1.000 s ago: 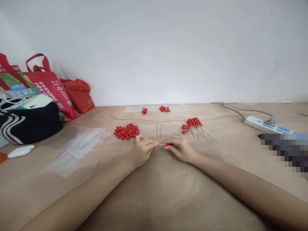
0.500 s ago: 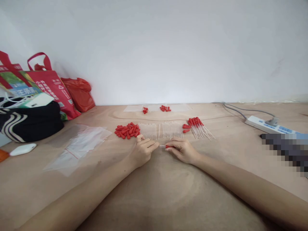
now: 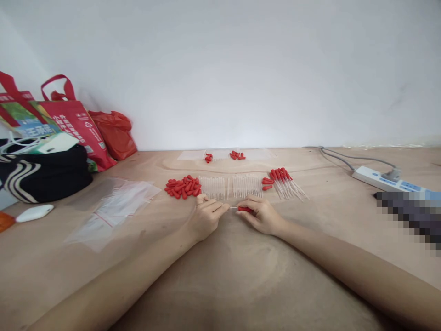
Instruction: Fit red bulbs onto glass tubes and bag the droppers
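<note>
Between my hands, low over the wooden table, a clear dropper tube (image 3: 233, 208) runs into a red rubber bulb (image 3: 245, 209). My left hand (image 3: 207, 216) pinches the tube, hiding its far end. My right hand (image 3: 261, 215) grips the bulb between thumb and fingers. Just beyond my hands lie two rows of clear tubes, a left row (image 3: 212, 187) and a right row (image 3: 247, 185). A heap of loose red bulbs (image 3: 183, 186) is left of them. To the right are a few loose bulbs (image 3: 267, 184) and several droppers with red bulbs fitted (image 3: 287, 183).
Clear zip bags (image 3: 115, 209) lie to the left, near a white case (image 3: 35, 213). Behind them are a black striped bag (image 3: 48, 177) and red bags (image 3: 81, 133). A power strip (image 3: 396, 181) is at right. More bulbs (image 3: 237, 155) lie by the wall.
More of the red bulb shows between my right thumb and fingers. Both hands keep nearly the same place and grip; the view has shifted slightly.
</note>
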Motion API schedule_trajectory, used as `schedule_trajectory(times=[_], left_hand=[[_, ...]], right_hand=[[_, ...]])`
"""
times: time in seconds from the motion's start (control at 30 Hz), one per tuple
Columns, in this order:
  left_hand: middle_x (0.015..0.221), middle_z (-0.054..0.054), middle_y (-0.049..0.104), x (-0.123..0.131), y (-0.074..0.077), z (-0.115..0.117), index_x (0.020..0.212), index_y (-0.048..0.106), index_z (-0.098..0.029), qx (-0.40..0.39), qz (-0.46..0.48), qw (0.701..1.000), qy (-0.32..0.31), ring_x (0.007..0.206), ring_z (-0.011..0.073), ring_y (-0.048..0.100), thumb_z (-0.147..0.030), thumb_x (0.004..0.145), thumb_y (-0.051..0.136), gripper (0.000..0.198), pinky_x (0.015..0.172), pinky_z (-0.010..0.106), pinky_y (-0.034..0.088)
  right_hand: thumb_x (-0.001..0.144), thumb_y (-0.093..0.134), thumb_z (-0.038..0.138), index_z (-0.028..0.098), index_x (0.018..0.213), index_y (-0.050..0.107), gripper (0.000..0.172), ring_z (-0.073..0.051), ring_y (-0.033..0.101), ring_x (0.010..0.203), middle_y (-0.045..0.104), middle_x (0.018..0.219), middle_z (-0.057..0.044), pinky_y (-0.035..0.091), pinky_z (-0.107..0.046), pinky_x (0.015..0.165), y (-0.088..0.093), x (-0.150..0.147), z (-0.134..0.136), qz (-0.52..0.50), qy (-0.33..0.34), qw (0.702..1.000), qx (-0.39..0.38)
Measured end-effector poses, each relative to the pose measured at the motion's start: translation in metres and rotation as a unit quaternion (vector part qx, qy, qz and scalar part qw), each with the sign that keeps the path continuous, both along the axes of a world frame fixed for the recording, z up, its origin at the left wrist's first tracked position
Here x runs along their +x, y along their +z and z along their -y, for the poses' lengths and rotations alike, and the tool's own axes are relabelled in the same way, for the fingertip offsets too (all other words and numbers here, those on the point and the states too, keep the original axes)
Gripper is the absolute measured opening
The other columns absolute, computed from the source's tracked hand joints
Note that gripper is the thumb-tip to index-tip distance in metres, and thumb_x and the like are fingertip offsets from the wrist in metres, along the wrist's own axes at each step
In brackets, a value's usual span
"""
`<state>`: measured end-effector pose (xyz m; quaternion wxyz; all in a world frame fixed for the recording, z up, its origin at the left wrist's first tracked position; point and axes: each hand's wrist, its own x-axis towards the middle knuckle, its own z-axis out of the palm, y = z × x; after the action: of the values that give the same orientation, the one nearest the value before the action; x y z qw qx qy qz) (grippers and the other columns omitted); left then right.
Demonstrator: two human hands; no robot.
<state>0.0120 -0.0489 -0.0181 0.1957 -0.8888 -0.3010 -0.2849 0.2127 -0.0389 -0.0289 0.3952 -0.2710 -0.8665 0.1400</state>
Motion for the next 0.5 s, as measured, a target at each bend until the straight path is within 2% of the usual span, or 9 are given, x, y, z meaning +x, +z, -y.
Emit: schedule_trajectory(times=[0.13, 0.23, 0.37, 0.5], left_hand=[[0.07, 0.0, 0.065, -0.0003, 0.0017, -0.0004, 0.084, 0.058, -0.017, -0.023, 0.027, 0.999, 0.026, 0.06, 0.0118, 0.052, -0.014, 0.086, 0.037, 0.021, 0.068, 0.033, 0.024], [0.065, 0.0, 0.063, -0.0016, 0.0028, -0.0008, 0.078, 0.058, -0.017, -0.033, 0.035, 0.998, 0.049, 0.058, 0.0123, 0.05, -0.022, 0.087, 0.039, 0.021, 0.068, 0.033, 0.024], [0.056, -0.001, 0.058, -0.0014, 0.0031, 0.0017, 0.068, 0.057, -0.017, -0.047, 0.029, 0.998, 0.044, 0.053, 0.0114, 0.046, -0.023, 0.087, 0.039, 0.026, 0.066, 0.032, 0.024], [0.054, -0.002, 0.056, 0.0016, 0.0026, 0.0057, 0.069, 0.056, -0.017, -0.046, 0.027, 0.998, 0.03, 0.052, 0.011, 0.045, -0.022, 0.086, 0.039, 0.026, 0.066, 0.032, 0.024]], right_hand=[[0.081, 0.047, 0.019, 0.016, 0.084, 0.058, 0.012, -0.015, 0.052, 0.074, 0.059, 0.077, -0.006, 0.043, -0.028, 0.066, 0.0027, 0.0, -0.0017, 0.002, -0.01, 1.0, -0.007], [0.08, 0.049, 0.021, 0.017, 0.083, 0.059, 0.011, -0.016, 0.051, 0.073, 0.06, 0.076, -0.006, 0.041, -0.031, 0.067, 0.002, 0.0005, -0.0028, 0.007, -0.017, 1.0, 0.01], [0.079, 0.049, 0.02, 0.017, 0.083, 0.058, 0.01, -0.016, 0.05, 0.071, 0.06, 0.075, -0.006, 0.041, -0.031, 0.067, 0.0002, 0.0009, -0.0028, 0.02, -0.012, 0.999, 0.031], [0.08, 0.047, 0.02, 0.015, 0.084, 0.057, 0.012, -0.016, 0.049, 0.07, 0.058, 0.075, -0.007, 0.042, -0.029, 0.065, 0.0016, 0.0002, -0.001, 0.031, 0.019, 0.998, 0.05]])
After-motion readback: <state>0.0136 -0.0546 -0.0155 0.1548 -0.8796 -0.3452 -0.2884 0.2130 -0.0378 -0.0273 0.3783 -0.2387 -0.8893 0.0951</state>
